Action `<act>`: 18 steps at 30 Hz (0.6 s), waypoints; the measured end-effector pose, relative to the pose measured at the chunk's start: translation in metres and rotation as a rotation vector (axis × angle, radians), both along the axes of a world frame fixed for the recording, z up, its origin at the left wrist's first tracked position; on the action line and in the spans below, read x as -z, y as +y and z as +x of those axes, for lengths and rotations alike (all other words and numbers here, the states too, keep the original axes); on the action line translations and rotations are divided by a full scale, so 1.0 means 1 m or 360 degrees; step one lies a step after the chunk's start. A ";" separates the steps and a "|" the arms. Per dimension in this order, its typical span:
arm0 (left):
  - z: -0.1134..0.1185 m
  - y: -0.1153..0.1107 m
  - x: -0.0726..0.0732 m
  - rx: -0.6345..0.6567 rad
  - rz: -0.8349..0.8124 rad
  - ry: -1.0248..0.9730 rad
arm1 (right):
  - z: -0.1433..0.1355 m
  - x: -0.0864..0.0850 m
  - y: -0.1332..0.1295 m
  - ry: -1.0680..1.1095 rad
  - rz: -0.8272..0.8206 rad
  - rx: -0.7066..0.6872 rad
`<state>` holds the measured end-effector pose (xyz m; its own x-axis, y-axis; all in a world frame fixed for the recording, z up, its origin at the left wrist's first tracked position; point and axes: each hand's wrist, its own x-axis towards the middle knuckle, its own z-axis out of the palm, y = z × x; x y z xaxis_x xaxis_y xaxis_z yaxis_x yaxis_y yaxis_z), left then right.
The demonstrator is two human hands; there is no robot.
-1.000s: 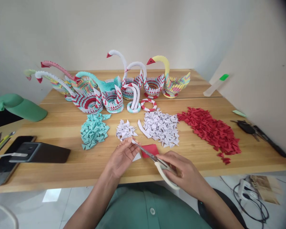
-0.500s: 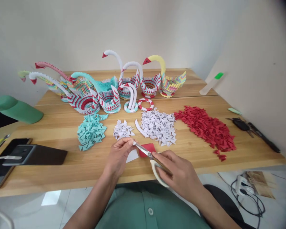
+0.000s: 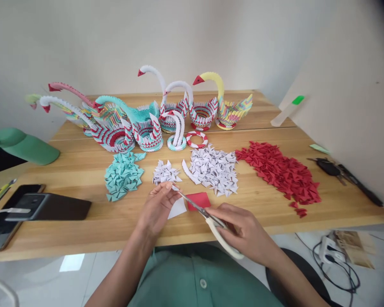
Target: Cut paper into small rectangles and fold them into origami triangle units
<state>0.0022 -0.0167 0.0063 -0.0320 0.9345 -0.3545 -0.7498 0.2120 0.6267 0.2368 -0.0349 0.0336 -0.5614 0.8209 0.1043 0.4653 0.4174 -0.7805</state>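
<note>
My right hand (image 3: 240,230) grips a pair of scissors (image 3: 222,236) with cream handles, its blades aimed left. The blade tips reach a tiny white folded piece of paper (image 3: 175,187), which my left hand (image 3: 158,207) pinches between thumb and fingers. Under the blades lie a red square of paper (image 3: 199,200) and a white slip of paper (image 3: 177,208). Just beyond are a small heap of white folded paper pieces (image 3: 166,172) and a curved white chain (image 3: 189,172) of such pieces. Whether the blades are cutting is too small to tell.
Paper swans (image 3: 203,113) line the back. A larger white heap (image 3: 214,170), a teal heap (image 3: 123,175) and a red heap (image 3: 281,172) lie in front. At left are a green bottle (image 3: 25,147) and a phone (image 3: 57,207); keys (image 3: 328,167) lie at right.
The scissors have turned in my right hand, their handles swinging down and right. My left hand has tilted slightly, still pinching the white piece. The view has shifted a little.
</note>
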 end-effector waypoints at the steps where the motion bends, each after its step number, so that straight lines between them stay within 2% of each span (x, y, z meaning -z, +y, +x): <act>1: 0.001 0.000 0.000 0.0016 0.0003 -0.0017 | 0.000 0.000 0.000 0.0001 -0.0001 -0.0009; 11: 0.005 -0.003 -0.002 0.0076 0.0049 0.0026 | -0.001 0.004 0.001 -0.0002 0.0131 -0.0041; 18: 0.014 -0.005 -0.003 -0.0032 0.0049 0.0203 | -0.008 0.008 -0.006 -0.0250 0.0544 0.0035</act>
